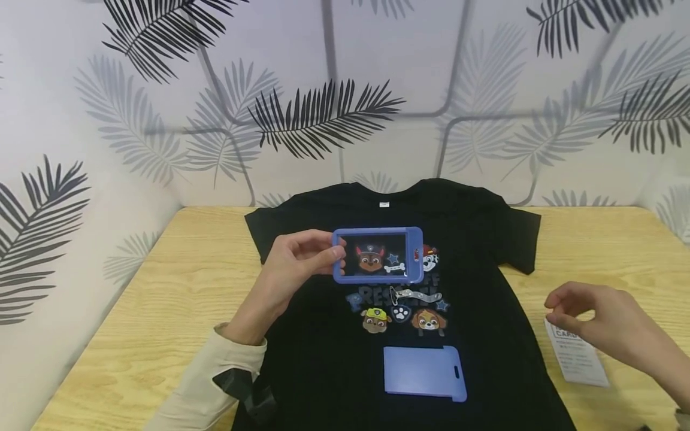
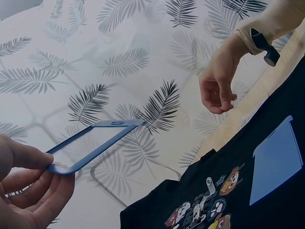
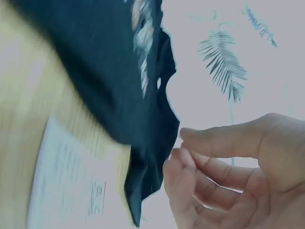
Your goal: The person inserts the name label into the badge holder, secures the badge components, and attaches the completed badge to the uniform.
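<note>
One blue, rounded rectangular frame (image 1: 372,279)

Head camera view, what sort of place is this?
Probably an indoor tabletop workspace: there's a light wooden table, a leaf-patterned wall or backdrop behind it, and a black T-shirt spread out on the tabletop.

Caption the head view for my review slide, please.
Left hand holding a blue frame above a black T-shirt, right hand near a white card.
</note>
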